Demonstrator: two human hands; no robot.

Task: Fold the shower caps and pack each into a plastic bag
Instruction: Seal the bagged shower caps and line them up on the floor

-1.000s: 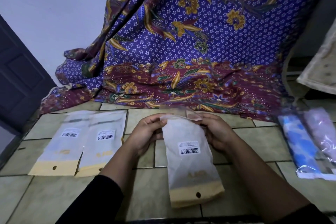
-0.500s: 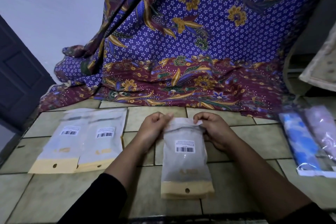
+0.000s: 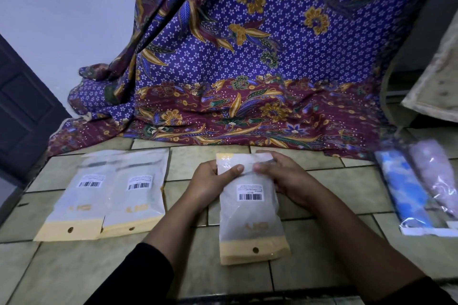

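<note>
A frosted plastic bag (image 3: 250,218) with a barcode label and a yellow bottom strip lies flat on the tiled floor in front of me. My left hand (image 3: 210,181) and my right hand (image 3: 282,178) both press on its top edge, thumbs on the bag's face. What is inside the bag is hidden by the frosted plastic. Two more bags of the same kind (image 3: 106,195) lie side by side to the left. At the right edge lie a blue patterned shower cap (image 3: 404,188) and a pink one (image 3: 436,173), each folded long.
A purple and maroon batik cloth (image 3: 247,69) drapes down onto the floor just behind the bags. A dark door (image 3: 22,111) stands at the left. A pale board (image 3: 436,86) leans at the right. Bare tiles (image 3: 74,270) lie near me.
The bag was held up off the floor; now it lies flat. Both hands shifted from its sides to its top edge, thumbs pressing along it.
</note>
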